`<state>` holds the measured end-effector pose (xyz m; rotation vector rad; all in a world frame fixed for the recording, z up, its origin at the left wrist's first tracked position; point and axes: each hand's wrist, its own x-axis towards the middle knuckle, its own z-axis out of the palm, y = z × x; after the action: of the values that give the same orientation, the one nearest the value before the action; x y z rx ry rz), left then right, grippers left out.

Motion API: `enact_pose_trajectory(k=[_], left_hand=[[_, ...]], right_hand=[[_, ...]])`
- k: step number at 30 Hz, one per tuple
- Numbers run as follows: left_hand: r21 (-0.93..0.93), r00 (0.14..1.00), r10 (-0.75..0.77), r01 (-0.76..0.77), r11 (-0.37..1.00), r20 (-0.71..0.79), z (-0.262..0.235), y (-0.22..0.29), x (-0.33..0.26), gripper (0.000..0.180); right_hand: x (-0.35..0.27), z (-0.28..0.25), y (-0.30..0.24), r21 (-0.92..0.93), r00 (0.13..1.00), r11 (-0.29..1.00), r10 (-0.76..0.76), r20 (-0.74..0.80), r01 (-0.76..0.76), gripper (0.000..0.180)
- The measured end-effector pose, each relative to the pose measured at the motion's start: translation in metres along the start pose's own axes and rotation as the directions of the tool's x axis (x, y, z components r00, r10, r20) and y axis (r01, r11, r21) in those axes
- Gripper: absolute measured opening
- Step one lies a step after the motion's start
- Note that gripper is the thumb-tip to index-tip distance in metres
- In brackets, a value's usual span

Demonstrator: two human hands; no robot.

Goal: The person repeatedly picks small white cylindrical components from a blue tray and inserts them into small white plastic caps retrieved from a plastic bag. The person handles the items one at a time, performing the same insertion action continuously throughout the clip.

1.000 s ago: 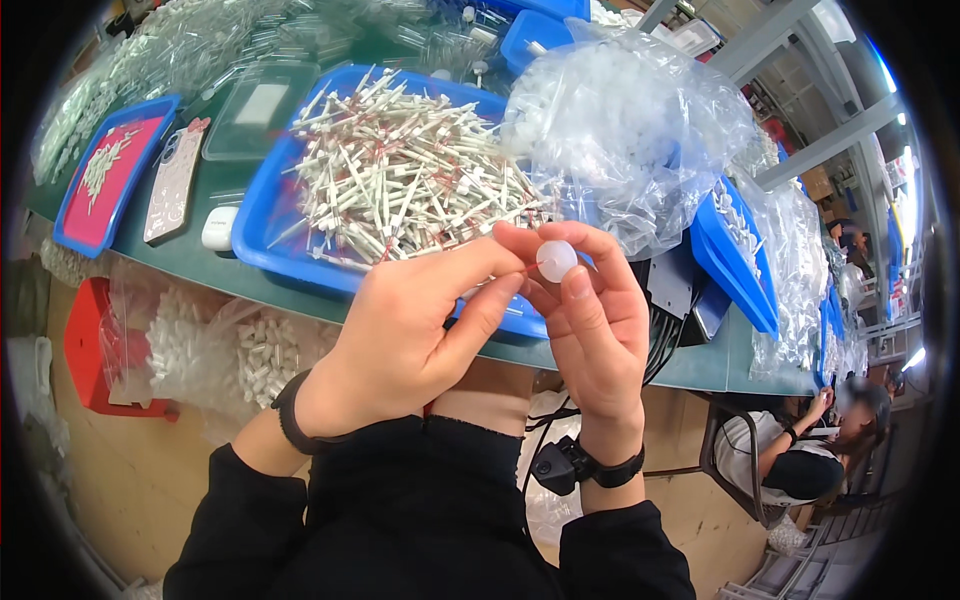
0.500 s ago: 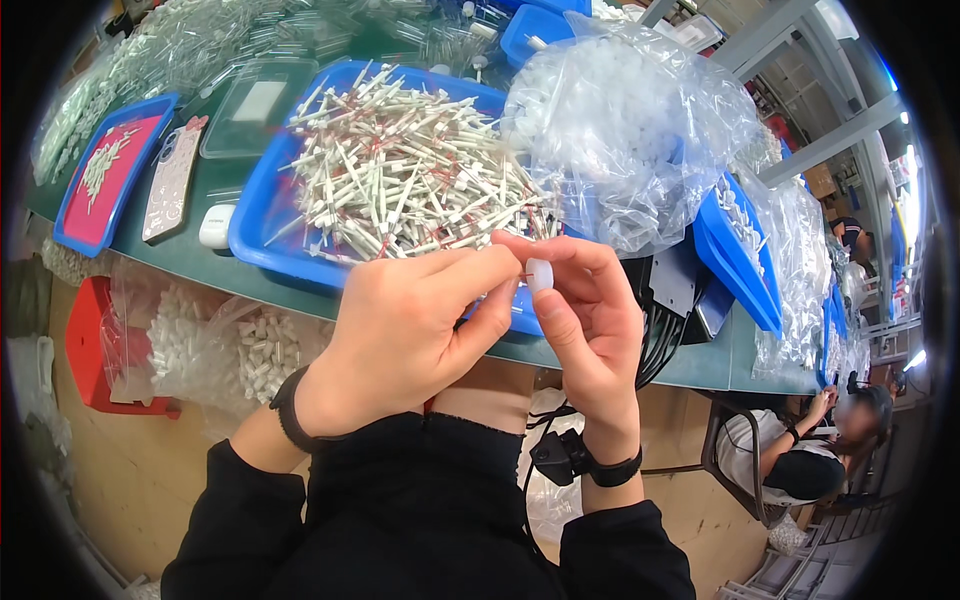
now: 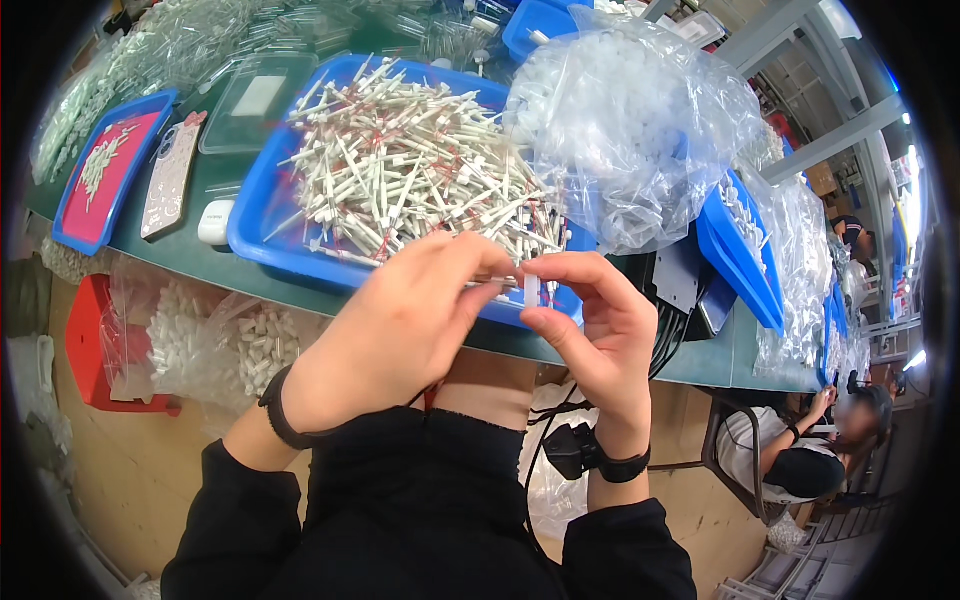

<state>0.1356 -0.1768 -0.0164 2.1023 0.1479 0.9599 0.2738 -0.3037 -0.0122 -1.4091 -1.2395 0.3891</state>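
Observation:
Both my hands meet above the near edge of a blue tray (image 3: 265,205) heaped with thin white sticks (image 3: 400,170), some with red wires. My right hand (image 3: 605,325) pinches a small round white plastic cap (image 3: 531,291) between thumb and forefinger, seen edge-on. Just to the cap's left, my left hand (image 3: 405,315) is closed, thumb against its fingers. Whatever the left fingertips hold, close to the cap, is too small and covered to name.
A large clear bag (image 3: 620,140) of white parts lies right of the tray. To the left are a phone (image 3: 173,178), a small white case (image 3: 215,222) and a smaller blue-rimmed tray (image 3: 75,230). A red stool (image 3: 88,345) stands below; a seated person (image 3: 790,450) works at right.
My right hand has shifted slightly right and down, and the cap has turned from a tilted face to edge-on. The left hand has moved a little, staying close to the cap.

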Motion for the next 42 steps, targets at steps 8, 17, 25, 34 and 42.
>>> enact_pose_trajectory(k=[8, 17, 25, 34, 42], left_hand=[[0.077, 0.993, 0.111, -0.109, 0.991, -0.026, -0.006, 0.001, 0.000, 0.015], [0.175, 0.983, 0.176, -0.165, 0.971, -0.049, 0.000, 0.000, -0.007, 0.021], [0.097, 0.987, 0.153, -0.147, 0.984, -0.057, -0.001, 0.002, -0.007, 0.018], [-0.001, 0.984, 0.167, -0.167, 0.986, -0.059, -0.009, 0.005, -0.001, 0.017], [0.142, 0.950, 0.313, -0.308, 0.941, -0.015, -0.004, 0.008, -0.005, 0.029]], right_hand=[[-0.003, 0.006, -0.001, 0.093, 0.995, 0.992, 0.089, -0.049, -0.084, 0.027], [-0.004, 0.007, 0.000, -0.056, 0.999, 0.998, 0.001, -0.048, -0.003, 0.025], [-0.005, 0.009, 0.001, -0.170, 0.991, 0.979, -0.126, -0.051, 0.116, 0.027], [-0.004, 0.008, -0.006, -0.021, 0.984, 0.990, -0.139, -0.108, 0.138, 0.030], [-0.009, 0.001, -0.002, -0.115, 0.987, 0.981, -0.158, -0.002, 0.157, 0.030]])
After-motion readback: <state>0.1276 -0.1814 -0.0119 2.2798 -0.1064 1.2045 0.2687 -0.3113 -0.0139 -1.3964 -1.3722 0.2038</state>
